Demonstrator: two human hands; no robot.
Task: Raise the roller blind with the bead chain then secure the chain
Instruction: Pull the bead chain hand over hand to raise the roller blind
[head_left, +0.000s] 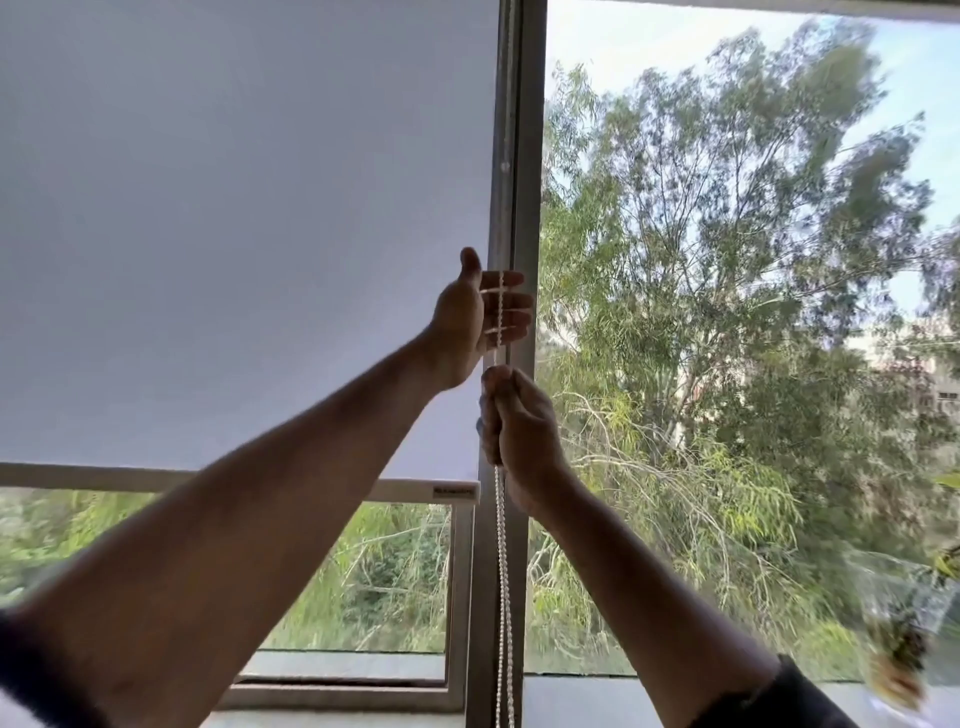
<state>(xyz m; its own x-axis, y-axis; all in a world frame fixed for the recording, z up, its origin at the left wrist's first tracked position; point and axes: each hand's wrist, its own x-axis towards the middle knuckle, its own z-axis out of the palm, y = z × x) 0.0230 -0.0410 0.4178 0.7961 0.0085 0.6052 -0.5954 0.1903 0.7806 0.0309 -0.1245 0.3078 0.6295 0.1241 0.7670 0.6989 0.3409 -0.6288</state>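
roller blind (234, 234) left, over upper pane | bead chain (502, 571) hanging before window frame (527, 156), right of blind | left hand (480, 317) above right hand (514, 423), both at chain | trees (727, 312) behind glass, right

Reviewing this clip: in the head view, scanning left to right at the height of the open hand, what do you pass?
Roller blind → open left hand → bead chain crossing its fingers → window frame post → trees behind the uncovered pane. The right hand grips the chain lower down, below that line.

Grey roller blind (234, 234) mostly lowered; white bead chain (503, 571) hangs, seemingly taut.
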